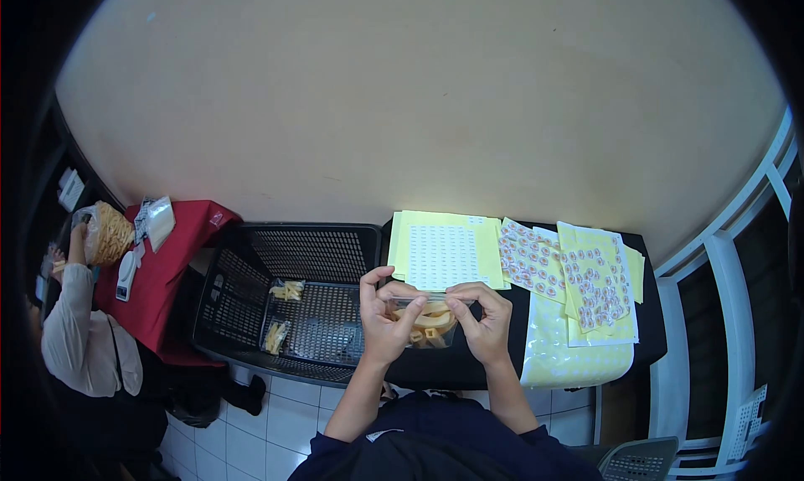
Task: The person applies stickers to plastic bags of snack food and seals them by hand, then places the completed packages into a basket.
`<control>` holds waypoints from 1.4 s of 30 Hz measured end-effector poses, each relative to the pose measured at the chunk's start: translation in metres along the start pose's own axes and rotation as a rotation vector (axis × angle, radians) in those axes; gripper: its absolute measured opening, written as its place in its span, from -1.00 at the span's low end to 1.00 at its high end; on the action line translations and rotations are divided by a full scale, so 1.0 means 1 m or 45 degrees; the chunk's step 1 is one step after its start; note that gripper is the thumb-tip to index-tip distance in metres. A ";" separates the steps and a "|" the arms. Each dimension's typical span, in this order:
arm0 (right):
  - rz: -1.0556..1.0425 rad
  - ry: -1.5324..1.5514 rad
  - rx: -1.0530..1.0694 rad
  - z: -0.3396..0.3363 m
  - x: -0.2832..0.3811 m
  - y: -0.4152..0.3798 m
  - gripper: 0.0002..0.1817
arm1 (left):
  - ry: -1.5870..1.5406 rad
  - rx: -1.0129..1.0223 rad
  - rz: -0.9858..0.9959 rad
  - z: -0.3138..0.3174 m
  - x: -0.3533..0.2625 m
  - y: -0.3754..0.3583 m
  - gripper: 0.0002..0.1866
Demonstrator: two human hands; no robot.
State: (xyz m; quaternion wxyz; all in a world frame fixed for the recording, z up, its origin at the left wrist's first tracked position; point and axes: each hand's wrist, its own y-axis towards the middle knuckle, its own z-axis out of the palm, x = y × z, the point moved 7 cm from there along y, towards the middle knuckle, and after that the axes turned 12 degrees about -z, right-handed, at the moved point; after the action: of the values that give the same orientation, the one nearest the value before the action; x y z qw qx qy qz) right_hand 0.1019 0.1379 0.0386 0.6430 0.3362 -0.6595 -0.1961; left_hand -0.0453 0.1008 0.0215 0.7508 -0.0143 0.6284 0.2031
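Note:
Between my two hands is a clear plastic bag [431,320] with pale yellow snack sticks inside. My left hand [389,320] grips its upper left edge, thumb and fingers pressed together. On the other side, my right hand [481,318] pinches the top right edge. The bag is held over the black-covered table [494,355], close to the lower edge of a sheet of small printed labels [442,255]. Part of the bag's top is hidden by my fingers.
Left of me stands a black basket [289,230] with two snack bags [287,290]. Round-sticker sheets [599,288] lie at right. Further left, a person [84,330] reaches into a large snack bag [111,234] beside a red-covered table [159,305] with a scale [127,273].

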 end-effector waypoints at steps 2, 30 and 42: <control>0.001 -0.025 -0.001 0.003 -0.001 0.001 -0.95 | -0.044 0.008 -0.044 -0.006 0.000 0.004 -0.50; 0.614 0.109 -0.621 -0.127 -0.058 -0.142 -0.73 | 0.101 0.964 -0.829 0.104 0.160 -0.060 -0.66; 0.500 -0.740 -0.455 -0.288 -0.143 -0.086 -0.81 | -0.522 0.336 -1.381 0.052 0.230 -0.055 -0.25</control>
State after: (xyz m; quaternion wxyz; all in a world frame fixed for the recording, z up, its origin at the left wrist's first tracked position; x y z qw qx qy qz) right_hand 0.3933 0.2277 -0.0951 0.5031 0.0166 -0.8214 -0.2682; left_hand 0.0501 0.1306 -0.1987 0.8489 -0.2001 0.3935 -0.2907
